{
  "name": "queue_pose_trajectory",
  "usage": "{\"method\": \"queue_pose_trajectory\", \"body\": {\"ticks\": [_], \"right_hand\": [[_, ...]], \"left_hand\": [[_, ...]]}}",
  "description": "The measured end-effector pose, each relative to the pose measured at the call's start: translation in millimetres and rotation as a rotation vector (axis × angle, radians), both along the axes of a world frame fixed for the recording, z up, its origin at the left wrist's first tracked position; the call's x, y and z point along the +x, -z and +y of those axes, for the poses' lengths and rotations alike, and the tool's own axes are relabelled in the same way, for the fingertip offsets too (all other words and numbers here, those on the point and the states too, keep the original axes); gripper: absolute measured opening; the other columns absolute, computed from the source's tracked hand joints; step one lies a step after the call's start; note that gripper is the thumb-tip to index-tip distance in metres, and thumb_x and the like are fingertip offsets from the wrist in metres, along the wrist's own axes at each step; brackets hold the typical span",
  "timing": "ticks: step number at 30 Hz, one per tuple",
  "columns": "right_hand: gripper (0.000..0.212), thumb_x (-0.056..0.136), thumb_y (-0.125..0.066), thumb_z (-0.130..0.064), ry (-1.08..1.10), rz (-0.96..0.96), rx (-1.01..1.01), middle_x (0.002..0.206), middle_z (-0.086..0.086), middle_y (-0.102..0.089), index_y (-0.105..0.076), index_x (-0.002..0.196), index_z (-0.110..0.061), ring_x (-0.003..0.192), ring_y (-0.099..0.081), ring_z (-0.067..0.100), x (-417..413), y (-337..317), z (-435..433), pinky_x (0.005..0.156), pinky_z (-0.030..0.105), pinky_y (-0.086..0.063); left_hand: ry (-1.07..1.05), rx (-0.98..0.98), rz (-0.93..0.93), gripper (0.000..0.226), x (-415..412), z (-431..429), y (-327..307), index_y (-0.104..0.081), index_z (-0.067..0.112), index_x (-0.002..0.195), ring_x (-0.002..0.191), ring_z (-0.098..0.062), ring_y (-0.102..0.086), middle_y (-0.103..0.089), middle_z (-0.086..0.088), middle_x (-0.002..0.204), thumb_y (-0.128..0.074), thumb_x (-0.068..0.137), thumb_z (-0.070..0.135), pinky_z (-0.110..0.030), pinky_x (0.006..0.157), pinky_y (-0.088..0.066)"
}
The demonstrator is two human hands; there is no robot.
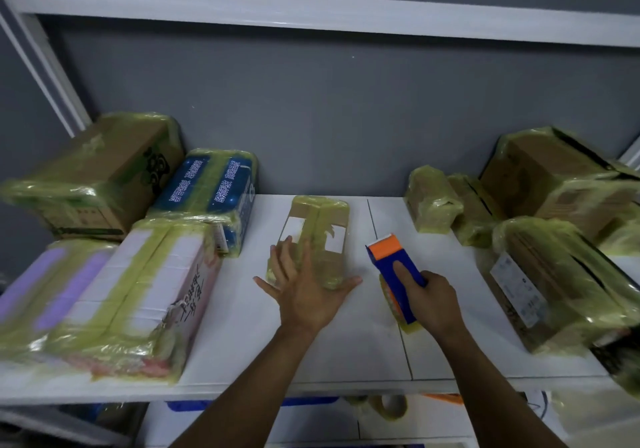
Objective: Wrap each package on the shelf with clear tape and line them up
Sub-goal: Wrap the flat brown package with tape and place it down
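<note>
Head view: we're looking down on the white shelf (346, 354). The centre pkg (320, 226), a slim carton under yellowish film, lies mid-shelf w/ its long axis running near-to-far, straight away from us. Our left hand (304, 295) lies flat on its near end, fingers straight and splayed, thumb out toward the right, pinning it and not gripping. Our right hand (429, 305) is curled tight round the blue tape dispenser (394, 274), index finger laid along its top. The orange nose points away from us and sits just right of the pkg's near-right corner; whether it touches, we can't tell.

Key relation: the pkg is left of the dispenser, and the two long axes are approx parallel. So the tape hand is beside the pkg, not over it. Our guess is the next pass needs the nose brought leftward onto the carton while the left hand holds it down.

Left pkgs (114, 295) stack up close along that side, right pkgs (554, 274) bunch loosely and askew, all filmed over. Lining up looks not yet done, esp. on the right.
</note>
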State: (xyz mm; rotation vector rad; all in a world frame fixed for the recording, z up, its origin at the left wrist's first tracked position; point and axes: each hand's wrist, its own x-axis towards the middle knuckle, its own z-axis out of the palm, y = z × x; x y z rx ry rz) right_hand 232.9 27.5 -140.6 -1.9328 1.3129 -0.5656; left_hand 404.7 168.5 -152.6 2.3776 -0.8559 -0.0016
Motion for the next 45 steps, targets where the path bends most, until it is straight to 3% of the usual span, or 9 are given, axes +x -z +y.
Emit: {"method": "queue_pose_trajectory", "body": {"ticks": [7,13,19,24,27,31,33,37,45], "right_hand": [[0.067,0.089,-0.045,-0.074,0.043,-0.101,0.040,0.068,0.007,-0.068,-0.063,0.079,-0.010,0.061,-0.067,0.021,-9.2,7.9,-4.5,0.054,0.027,-0.046],[0.072,0.083,-0.037,-0.081,0.097,-0.111,0.045,0.068,0.004,-0.067,-0.061,0.080,-0.013,0.059,-0.066,0.018,-11.8,12.6,-7.5,0.051,0.025,-0.044],[0.075,0.081,-0.037,-0.083,0.102,-0.101,0.059,0.065,0.003,-0.066,-0.062,0.078,-0.013,0.058,-0.065,0.017,-10.3,12.7,-10.8,0.051,0.025,-0.043],[0.073,0.082,-0.035,-0.083,0.132,-0.101,0.045,0.063,-0.001,-0.065,-0.062,0.078,-0.015,0.055,-0.064,0.011,-12.7,15.2,-6.8,0.047,0.020,-0.039],[0.072,0.082,-0.035,-0.082,0.126,-0.116,0.053,0.066,0.000,-0.066,-0.061,0.081,-0.014,0.057,-0.064,0.012,-12.2,14.8,-4.8,0.049,0.021,-0.040],[0.072,0.082,-0.035,-0.081,0.129,-0.109,0.063,0.065,0.000,-0.064,-0.060,0.077,-0.014,0.056,-0.062,0.012,-11.2,11.2,-6.0,0.048,0.020,-0.039],[0.072,0.081,-0.035,-0.082,0.137,-0.115,0.069,0.062,-0.002,-0.064,-0.060,0.076,-0.014,0.053,-0.062,0.010,-10.1,10.1,-5.9,0.047,0.019,-0.038],[0.067,0.084,-0.043,-0.080,0.152,-0.157,0.106,0.048,-0.004,-0.058,-0.058,0.070,-0.015,0.040,-0.055,0.002,-10.5,13.8,-6.7,0.046,0.020,-0.039],[0.062,0.088,-0.047,-0.074,0.112,-0.202,0.126,0.050,-0.004,-0.060,-0.058,0.072,-0.014,0.042,-0.056,0.003,-18.5,13.7,-2.9,0.044,0.018,-0.040]], "left_hand": [[0.091,0.197,-0.158,0.084,-0.7,4.1,-3.9,-0.030,0.031,0.154,0.154,-0.032,-0.005,-0.019,-0.004,0.165,-0.047,0.083,0.073,-0.070,0.117,0.005],[0.173,0.265,0.097,0.087,28.2,4.5,-19.8,-0.019,0.025,0.157,0.155,-0.026,0.016,0.006,-0.003,0.169,-0.065,0.086,0.047,-0.063,0.116,0.016],[0.387,0.533,0.190,0.105,66.2,7.4,-42.0,0.001,0.041,0.160,0.154,-0.016,0.018,0.014,0.006,0.168,-0.068,0.082,0.023,-0.055,0.119,0.012],[0.499,0.623,0.050,0.100,78.9,7.3,-45.1,-0.008,0.044,0.159,0.154,-0.019,0.021,0.010,0.014,0.168,-0.057,0.087,-0.005,-0.055,0.117,0.018],[0.324,0.434,-0.139,0.075,79.0,1.8,-42.9,-0.029,0.045,0.155,0.156,-0.023,0.007,-0.006,0.011,0.169,-0.051,0.097,0.004,-0.049,0.121,0.005],[0.265,0.184,-0.134,0.061,54.9,-7.5,-33.0,-0.049,0.045,0.144,0.150,-0.020,-0.015,-0.027,0.011,0.163,-0.057,0.092,0.014,-0.040,0.115,-0.009],[0.309,0.091,-0.119,0.047,30.6,-16.4,-27.7,-0.051,0.045,0.142,0.146,-0.018,-0.025,-0.037,0.013,0.157,-0.052,0.096,0.037,-0.039,0.111,-0.012],[0.325,0.213,-0.043,0.080,-4.4,-35.2,-14.5,-0.044,0.042,0.145,0.149,-0.018,-0.013,-0.027,0.012,0.160,-0.035,0.081,0.088,-0.057,0.116,-0.005],[0.484,0.262,-0.090,0.066,11.7,-23.1,-4.7,-0.037,0.040,0.153,0.156,-0.021,-0.003,-0.012,0.014,0.168,-0.050,0.093,0.064,-0.054,0.122,0.002]]}}
